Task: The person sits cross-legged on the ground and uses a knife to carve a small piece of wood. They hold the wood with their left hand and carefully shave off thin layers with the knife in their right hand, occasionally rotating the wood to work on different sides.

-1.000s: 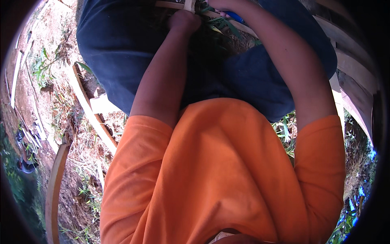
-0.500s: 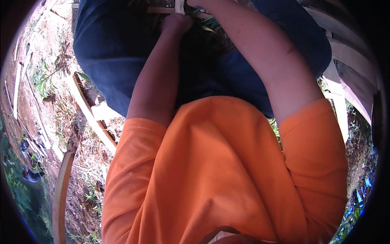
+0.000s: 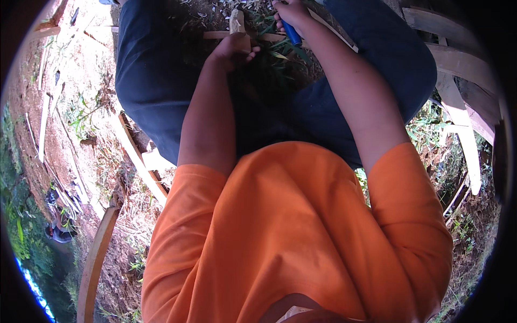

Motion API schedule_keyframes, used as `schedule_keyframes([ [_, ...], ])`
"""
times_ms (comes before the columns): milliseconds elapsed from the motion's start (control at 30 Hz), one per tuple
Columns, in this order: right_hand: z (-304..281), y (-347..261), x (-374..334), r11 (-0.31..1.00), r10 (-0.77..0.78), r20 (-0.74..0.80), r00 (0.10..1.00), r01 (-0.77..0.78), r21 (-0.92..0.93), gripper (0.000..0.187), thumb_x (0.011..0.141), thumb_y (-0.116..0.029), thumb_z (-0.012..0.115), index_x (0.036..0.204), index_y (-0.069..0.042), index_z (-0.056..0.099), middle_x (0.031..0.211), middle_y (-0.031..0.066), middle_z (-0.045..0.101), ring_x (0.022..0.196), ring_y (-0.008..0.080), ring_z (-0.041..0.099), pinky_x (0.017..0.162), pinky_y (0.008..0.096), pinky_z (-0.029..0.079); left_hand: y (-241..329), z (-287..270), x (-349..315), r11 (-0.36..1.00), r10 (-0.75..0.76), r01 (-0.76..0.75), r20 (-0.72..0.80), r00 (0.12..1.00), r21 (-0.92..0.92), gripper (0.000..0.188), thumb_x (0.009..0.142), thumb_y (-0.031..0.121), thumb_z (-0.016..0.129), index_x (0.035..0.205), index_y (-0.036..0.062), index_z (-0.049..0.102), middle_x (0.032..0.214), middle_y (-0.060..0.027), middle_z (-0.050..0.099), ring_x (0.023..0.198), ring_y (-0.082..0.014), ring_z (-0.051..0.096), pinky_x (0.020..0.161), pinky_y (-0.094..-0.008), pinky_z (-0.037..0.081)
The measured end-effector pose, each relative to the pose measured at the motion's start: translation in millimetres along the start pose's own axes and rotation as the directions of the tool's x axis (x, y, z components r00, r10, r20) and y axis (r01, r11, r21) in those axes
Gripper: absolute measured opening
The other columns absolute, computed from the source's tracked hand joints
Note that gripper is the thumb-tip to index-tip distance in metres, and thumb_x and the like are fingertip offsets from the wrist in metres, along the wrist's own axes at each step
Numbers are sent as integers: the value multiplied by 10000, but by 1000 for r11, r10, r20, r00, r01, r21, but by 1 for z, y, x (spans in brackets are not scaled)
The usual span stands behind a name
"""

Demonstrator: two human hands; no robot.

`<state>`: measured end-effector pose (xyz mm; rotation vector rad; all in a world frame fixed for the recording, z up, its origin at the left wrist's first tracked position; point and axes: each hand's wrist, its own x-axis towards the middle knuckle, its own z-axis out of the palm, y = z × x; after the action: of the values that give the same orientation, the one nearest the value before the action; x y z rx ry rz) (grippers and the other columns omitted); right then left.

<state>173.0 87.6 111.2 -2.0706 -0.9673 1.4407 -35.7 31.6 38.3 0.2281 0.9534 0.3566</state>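
Observation:
My left hand (image 3: 230, 51) is closed around a short pale piece of wood (image 3: 237, 22), which sticks up past my fingers near the top edge. To its right, my right hand (image 3: 291, 12) is wrapped round a tool with a blue handle (image 3: 293, 35). The handle's butt points back toward me; the tool's working end is out of sight, so its kind cannot be told. Both hands are between my spread knees, and a gap separates the tool from the wood.
Light shavings (image 3: 254, 5) and green blades of grass (image 3: 280, 53) lie on the ground between my legs. A thin wooden strip (image 3: 216, 35) runs crosswise there. Curved boards (image 3: 451, 24) stand at the right, and a bent plank (image 3: 97, 258) is at the lower left.
The view has shifted, bringing more of both hands into sight. My hands have moved apart, and the blue handle and upper wood now show plainly.

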Motion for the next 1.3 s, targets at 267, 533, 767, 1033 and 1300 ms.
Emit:
schedule_keyframes([
  [267, 35, 17, -24, 908, -29, 248, 968, 129, -399, 551, 888, -221, 572, 1436, -172, 551, 936, 47, 750, 592, 171, 693, 614, 340, 580, -2, 1, -3, 999, -15, 11, -126, 992, -36, 379, 995, 360, 547, 1213, 50, 537, 1004, -115, 669, 849, -213, 669, 731, -333, 580],
  [533, 42, 17, -29, 791, -156, 244, 957, 269, -550, 540, 875, -149, 523, 1410, -173, 591, 808, 104, 730, 472, 181, 628, 503, 343, 544, -2, -6, 5, 999, -27, 29, -93, 995, 23, 326, 991, 356, 541, 1152, 74, 569, 934, -77, 658, 799, -178, 655, 684, -308, 566],
  [767, 38, 12, -46, 785, -135, 267, 954, 268, -559, 552, 851, -139, 544, 1399, -175, 600, 814, 107, 730, 471, 188, 623, 503, 345, 541, -3, -7, 7, 996, -48, 54, -82, 995, 69, 385, 965, 440, 555, 1098, 81, 592, 826, -57, 671, 666, -155, 623, 605, -290, 548],
  [1033, 53, 8, -48, 791, -68, 230, 971, 193, -581, 554, 872, -98, 505, 1418, -172, 565, 778, 112, 714, 494, 186, 633, 478, 357, 521, -13, -10, 13, 986, 26, 5, -179, 983, 169, 406, 968, 473, 556, 1157, 116, 596, 893, -54, 686, 713, -158, 647, 617, -299, 558],
  [1300, 57, 0, -44, 745, -37, 259, 965, 199, -637, 514, 915, -126, 515, 1429, -145, 536, 750, 102, 680, 505, 174, 626, 466, 348, 522, -26, 5, 19, 952, 166, -133, -99, 981, 276, 393, 985, 434, 572, 1223, 124, 608, 1065, -57, 685, 906, -187, 692, 721, -325, 595],
])
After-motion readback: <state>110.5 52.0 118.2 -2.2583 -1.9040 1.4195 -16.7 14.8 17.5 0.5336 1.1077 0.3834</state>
